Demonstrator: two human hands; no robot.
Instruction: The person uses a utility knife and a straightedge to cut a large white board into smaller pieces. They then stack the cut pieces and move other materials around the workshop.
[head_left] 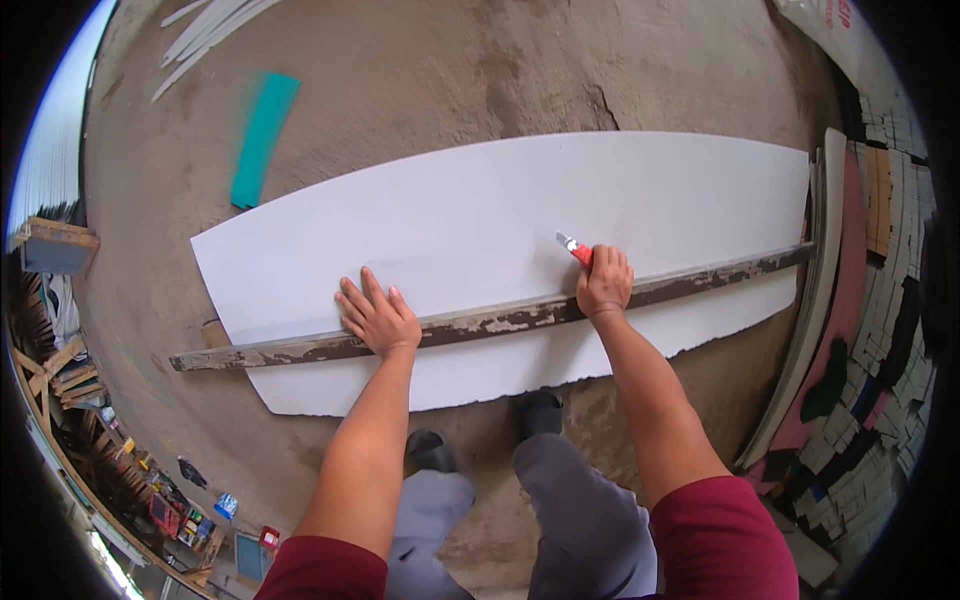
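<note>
A large white sheet lies flat on the floor, its near edge rough and uneven. Across it runs a long, worn straightedge bar with flaking dark paint, its left end reaching past the sheet. My left hand rests with fingers spread over the bar and the sheet. In my right hand, closed around it, is a red utility knife whose metal tip points up and left above the sheet. The right wrist is over the bar. Whether the knife touches the sheet, I cannot tell.
A teal strip lies beyond the sheet's left end, with thin white strips farther off. Stacked boards line the right side. Wooden shelving with tools and small containers stands at the left. My feet are at the sheet's near edge.
</note>
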